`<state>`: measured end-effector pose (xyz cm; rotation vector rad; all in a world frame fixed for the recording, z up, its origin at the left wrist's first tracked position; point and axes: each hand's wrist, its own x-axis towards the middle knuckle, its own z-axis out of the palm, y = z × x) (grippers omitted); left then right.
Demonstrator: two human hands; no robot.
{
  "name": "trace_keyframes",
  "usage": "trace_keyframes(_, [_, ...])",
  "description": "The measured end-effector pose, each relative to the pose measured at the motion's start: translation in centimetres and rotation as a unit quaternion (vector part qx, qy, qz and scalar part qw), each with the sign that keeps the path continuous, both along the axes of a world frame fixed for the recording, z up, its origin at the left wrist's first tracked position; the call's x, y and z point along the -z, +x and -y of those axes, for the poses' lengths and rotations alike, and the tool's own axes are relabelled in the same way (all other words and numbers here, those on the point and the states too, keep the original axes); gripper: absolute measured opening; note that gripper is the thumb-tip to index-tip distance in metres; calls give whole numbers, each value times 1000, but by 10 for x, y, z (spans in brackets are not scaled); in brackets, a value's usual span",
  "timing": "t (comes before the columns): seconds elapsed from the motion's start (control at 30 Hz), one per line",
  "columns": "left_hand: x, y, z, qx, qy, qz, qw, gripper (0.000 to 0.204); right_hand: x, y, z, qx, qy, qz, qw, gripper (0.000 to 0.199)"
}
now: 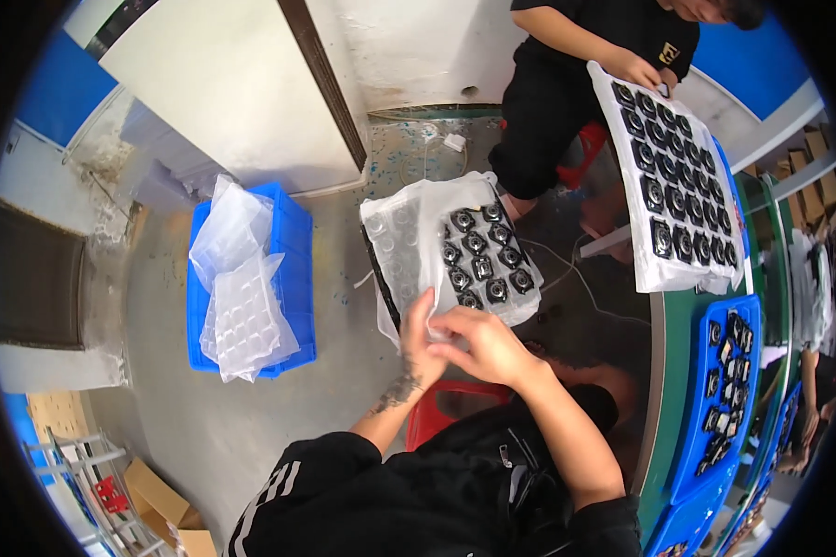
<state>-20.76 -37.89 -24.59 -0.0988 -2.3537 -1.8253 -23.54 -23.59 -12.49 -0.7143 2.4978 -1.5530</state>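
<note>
Just in front of me a tray (535, 311) holds rows of black, round-centred parts (481, 267) that look like small speakers. A thin translucent white sheet (401, 237) covers its left side, with its loose edge folded up along the middle. At the near edge of that sheet, my left hand (420, 345) has its fingers closed on the fold, a tattoo showing on the wrist. Close beside it, my right hand (481, 342) is bent with thumb and fingers together at the same sheet edge. My hands partly hide the tray's near side.
A blue crate (297, 278) with clear moulded plastic trays (249, 320) stands left. Ahead on the right, a co-worker (613, 56) handles a white tray (643, 251) of similar parts. Blue trays (687, 464) lie along the green bench (658, 399); a red stool (427, 418) is beneath me.
</note>
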Motion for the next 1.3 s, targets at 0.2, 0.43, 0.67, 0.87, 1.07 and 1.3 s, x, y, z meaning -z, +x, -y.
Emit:
trace_keyframes(0.2, [40, -53, 163, -373, 181, 51, 909, 14, 87, -19, -68, 392, 165, 37, 904, 28])
trace_keyframes(0.43, [105, -18, 421, -548, 141, 261, 782, 21, 131, -9, -95, 364, 215, 61, 904, 46])
trace_keyframes(0.67, [93, -25, 253, -306, -268, 77, 910, 21, 110, -28, -56, 373, 224, -52, 899, 48])
trace_keyframes(0.87, [55, -44, 105, -196, -160, 63, 965, 21, 137, -33, -88, 389, 247, 5, 888, 43])
trace_keyframes(1.07, [62, -41, 59, -176, -170, 171, 954, 26, 129, -48, -93, 389, 249, 23, 887, 28])
trace_keyframes(1.3, [24, -39, 61, -140, -405, -34, 903, 17, 120, -67, -96, 337, 196, 108, 915, 35])
